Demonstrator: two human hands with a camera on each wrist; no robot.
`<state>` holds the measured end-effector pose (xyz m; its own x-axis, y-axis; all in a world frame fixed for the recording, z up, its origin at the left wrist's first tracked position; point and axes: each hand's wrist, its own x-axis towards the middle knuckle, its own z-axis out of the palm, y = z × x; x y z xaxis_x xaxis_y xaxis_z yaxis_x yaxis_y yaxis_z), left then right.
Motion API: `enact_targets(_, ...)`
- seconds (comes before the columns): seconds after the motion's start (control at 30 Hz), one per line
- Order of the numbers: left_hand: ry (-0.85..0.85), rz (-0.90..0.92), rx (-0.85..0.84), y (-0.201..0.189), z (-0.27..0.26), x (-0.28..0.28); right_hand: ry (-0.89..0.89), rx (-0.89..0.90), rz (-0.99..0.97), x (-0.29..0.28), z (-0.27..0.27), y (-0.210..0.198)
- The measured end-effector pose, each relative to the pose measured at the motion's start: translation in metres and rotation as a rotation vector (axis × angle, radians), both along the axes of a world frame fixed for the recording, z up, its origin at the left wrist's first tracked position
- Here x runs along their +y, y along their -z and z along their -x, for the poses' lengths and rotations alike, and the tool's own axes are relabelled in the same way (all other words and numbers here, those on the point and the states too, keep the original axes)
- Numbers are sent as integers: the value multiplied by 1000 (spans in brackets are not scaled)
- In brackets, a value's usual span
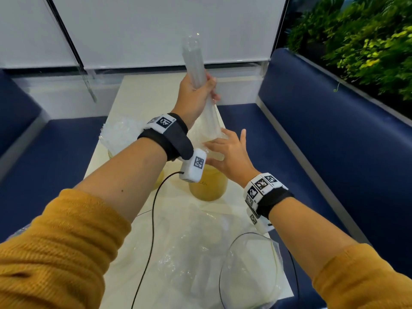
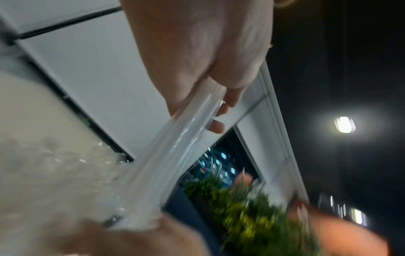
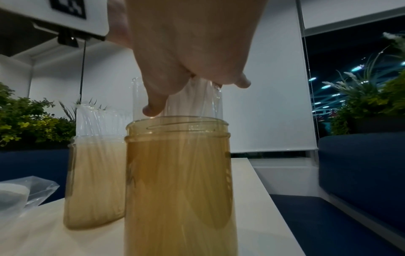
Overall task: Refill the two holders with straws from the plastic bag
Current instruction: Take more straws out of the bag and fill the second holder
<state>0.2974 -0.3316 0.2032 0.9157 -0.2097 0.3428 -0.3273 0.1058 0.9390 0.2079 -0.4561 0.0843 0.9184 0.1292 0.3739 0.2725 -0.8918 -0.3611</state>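
Note:
My left hand (image 1: 196,94) grips a bundle of clear straws (image 1: 196,63) and holds it up, tilted, above the table. In the left wrist view my left hand (image 2: 208,69) has its fingers curled round the same bundle of straws (image 2: 181,143). The bundle's lower end reaches down to my right hand (image 1: 227,150), which lies open over the right amber holder (image 1: 208,188). In the right wrist view my right hand (image 3: 188,57) touches the tops of straws standing in that right holder (image 3: 177,181). The left holder (image 3: 94,181), also full of straws, stands beside it, and my left forearm partly hides the left holder (image 1: 158,178).
A crumpled clear plastic bag (image 1: 191,253) lies on the white table (image 1: 142,90) near me. A second bag with white contents (image 1: 254,264) sits at the front right edge. Blue bench seats (image 1: 301,130) flank the table. A black cable (image 1: 153,219) crosses the tabletop.

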Motion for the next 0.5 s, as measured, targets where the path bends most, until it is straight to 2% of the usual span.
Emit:
enact_targets(0.13,33,-167,-11,16,5,-1,-27,-18,-38,-3,1,5)
enact_targets(0.3,116,-295,27,40,9,6,-65,-80,-294,-5,4,2)
enact_targets(0.4,132,-408,11,56,12,7,-66,-273,-458,-5,8,-15)
enact_targets(0.5,120,-469,26,60,14,4,-12,-463,-442,-5,-3,-46)
